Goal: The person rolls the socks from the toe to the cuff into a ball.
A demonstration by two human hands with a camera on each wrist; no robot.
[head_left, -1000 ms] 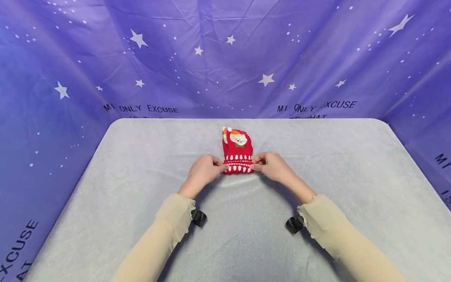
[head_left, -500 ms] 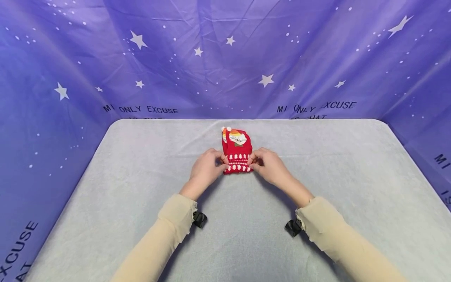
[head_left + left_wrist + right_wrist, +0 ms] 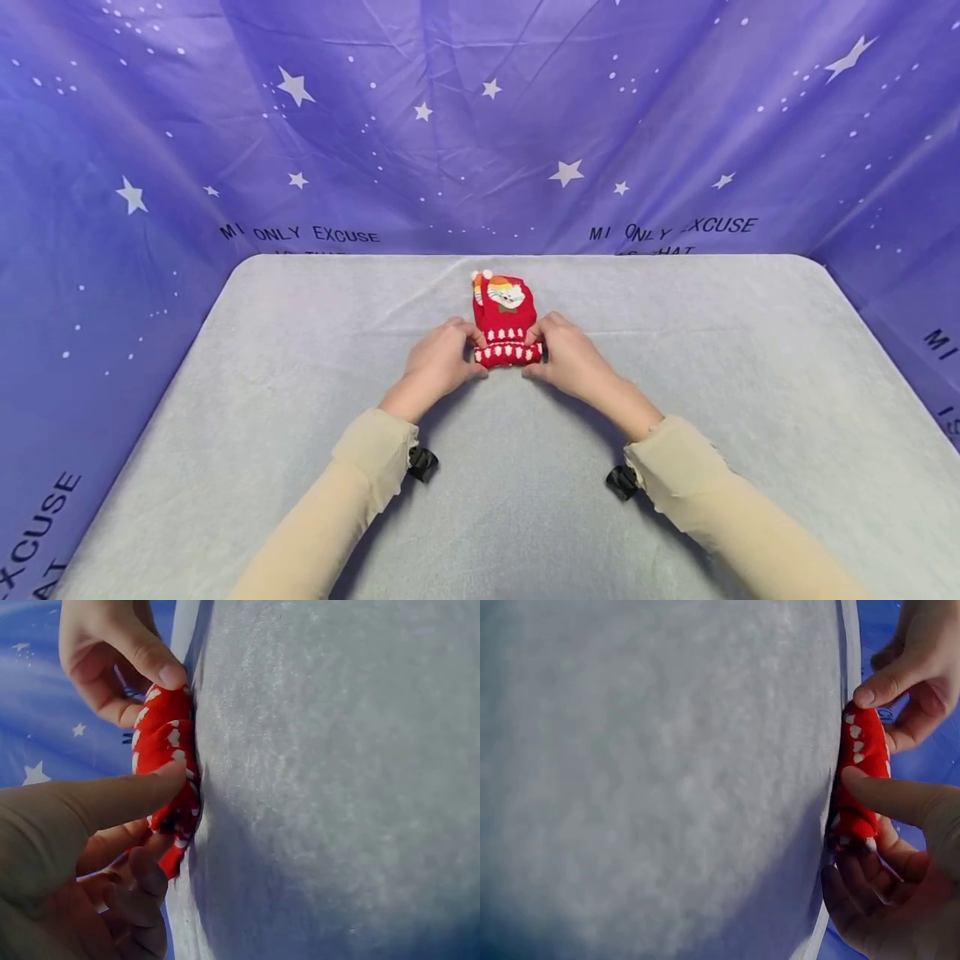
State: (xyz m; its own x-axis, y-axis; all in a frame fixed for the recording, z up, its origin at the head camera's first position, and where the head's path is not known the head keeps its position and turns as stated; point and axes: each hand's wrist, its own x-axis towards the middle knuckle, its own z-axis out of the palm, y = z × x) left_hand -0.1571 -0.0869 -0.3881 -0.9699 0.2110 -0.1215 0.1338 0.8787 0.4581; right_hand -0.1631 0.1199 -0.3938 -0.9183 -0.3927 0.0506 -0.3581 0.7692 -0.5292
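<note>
A pair of red knitted socks (image 3: 504,317) lies stacked near the back middle of the table, with cat faces and white pompoms at the far end. Its near end, patterned with small white trees, is rolled into a thick band. My left hand (image 3: 438,357) pinches the band's left end, thumb at the near edge and fingers over the top. At the other end my right hand (image 3: 572,358) pinches it the same way. Both wrist views show the red roll (image 3: 169,735) from its near side, with thumbs against it.
A light grey cloth covers the table (image 3: 517,500), whose back edge runs just beyond the socks. Purple curtains (image 3: 480,150) with white stars hang behind and at both sides. A black wrist camera (image 3: 423,463) sits at each cuff.
The near end of the socks has been rolled further away from me, shortening the patterned part. Both thumbs have moved from on top of the fabric to its near edge.
</note>
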